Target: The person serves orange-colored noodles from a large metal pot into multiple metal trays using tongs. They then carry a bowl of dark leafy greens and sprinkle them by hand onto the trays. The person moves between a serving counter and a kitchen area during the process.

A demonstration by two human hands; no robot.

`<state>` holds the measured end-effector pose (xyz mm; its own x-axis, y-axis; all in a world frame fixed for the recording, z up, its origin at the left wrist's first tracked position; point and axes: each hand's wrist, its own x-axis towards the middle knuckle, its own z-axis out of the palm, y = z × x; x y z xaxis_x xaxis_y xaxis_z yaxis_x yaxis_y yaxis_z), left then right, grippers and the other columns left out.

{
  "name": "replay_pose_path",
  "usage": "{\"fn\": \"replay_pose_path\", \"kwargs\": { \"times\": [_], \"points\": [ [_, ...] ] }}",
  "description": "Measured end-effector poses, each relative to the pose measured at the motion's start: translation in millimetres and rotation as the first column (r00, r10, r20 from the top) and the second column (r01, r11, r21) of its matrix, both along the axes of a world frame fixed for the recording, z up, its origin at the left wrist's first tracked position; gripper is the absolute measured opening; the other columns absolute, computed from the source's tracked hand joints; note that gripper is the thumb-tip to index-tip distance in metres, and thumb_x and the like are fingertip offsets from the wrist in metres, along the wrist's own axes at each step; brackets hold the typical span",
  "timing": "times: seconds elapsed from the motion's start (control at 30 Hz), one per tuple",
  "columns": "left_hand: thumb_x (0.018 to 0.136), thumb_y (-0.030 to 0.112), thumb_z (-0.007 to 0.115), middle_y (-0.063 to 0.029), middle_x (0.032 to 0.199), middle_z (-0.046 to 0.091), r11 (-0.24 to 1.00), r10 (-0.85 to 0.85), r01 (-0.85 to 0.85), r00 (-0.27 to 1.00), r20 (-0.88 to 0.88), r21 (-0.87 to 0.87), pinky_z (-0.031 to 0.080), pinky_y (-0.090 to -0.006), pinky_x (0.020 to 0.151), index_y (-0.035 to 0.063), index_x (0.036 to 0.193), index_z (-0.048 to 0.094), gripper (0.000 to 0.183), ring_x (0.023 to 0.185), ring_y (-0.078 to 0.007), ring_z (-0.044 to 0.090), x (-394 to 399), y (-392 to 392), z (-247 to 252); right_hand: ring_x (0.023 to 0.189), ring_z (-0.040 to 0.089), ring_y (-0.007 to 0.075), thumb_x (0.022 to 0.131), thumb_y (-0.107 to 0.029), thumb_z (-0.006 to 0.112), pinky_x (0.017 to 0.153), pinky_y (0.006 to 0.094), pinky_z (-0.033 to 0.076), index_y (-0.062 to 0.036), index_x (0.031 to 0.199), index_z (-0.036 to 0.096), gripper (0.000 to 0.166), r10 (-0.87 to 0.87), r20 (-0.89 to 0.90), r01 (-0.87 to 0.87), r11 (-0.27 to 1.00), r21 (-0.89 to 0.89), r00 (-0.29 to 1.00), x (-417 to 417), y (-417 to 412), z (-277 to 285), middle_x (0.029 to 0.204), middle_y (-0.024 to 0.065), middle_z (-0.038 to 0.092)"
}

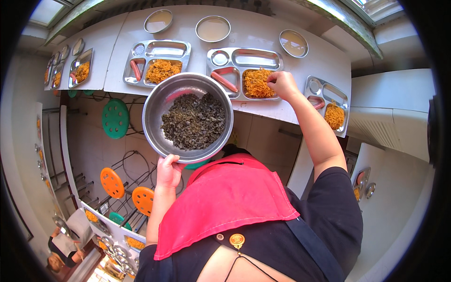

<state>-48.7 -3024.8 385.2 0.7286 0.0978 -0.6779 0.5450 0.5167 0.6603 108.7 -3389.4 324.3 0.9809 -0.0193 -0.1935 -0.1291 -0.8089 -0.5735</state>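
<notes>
My left hand grips the near rim of a round steel bowl, which holds dark, crumbled dried seaweed or a similar flaky food. Over the edge of a divided steel tray, my right hand has its fingertips pinched together at the orange noodles. Whether a bit of food is between those fingers cannot be seen. A pink sausage lies in the compartment left of the noodles. Dark flecks show on these noodles.
More divided trays with noodles and sausages line the white table, with steel bowls of pale liquid behind them. Green and orange stools are at the left. Another person works among trays at the lower left.
</notes>
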Motion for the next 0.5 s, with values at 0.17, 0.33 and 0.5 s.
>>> {"fn": "replay_pose_path", "kwargs": {
  "times": [0.17,0.33,0.5],
  "points": [
    [0.069,-0.003,0.041,-0.0113,0.095,0.052,1.000,-0.003,0.004,1.000,0.012,-0.014,0.053,-0.0351,0.068,0.0005,0.112,0.038,0.043,0.081,-0.0232,0.057,-1,0,0,0.067,0.060,0.0228,0.067,-0.009,0.061,0.065,0.0300,0.047,-0.0056,0.080,0.065,0.014,0.014,0.016,-0.014,1.000,-0.005,1.000,5,8,-7,0.074,0.0121,0.063],
    [0.069,-0.003,0.041,-0.0110,0.096,0.052,1.000,0.005,-0.005,1.000,0.008,-0.003,0.053,-0.0353,0.068,0.0008,0.112,0.038,0.043,0.081,-0.0226,0.057,-5,-1,-3,0.070,0.060,0.0265,0.067,-0.008,0.060,0.067,0.0326,0.047,-0.0075,0.078,0.066,0.012,0.065,0.029,-0.067,0.996,0.059,0.997,5,15,-7,0.075,0.0135,0.062],
    [0.069,-0.003,0.042,-0.0106,0.096,0.052,1.000,0.011,-0.011,1.000,0.004,-0.013,0.053,-0.0348,0.067,0.0012,0.112,0.038,0.043,0.082,-0.0220,0.056,-10,-2,-5,0.072,0.059,0.0272,0.068,-0.007,0.058,0.067,0.0336,0.047,-0.0077,0.078,0.065,0.013,0.047,-0.027,-0.049,0.995,-0.083,0.999,13,7,-5,0.076,0.0142,0.061]
  ]
}}
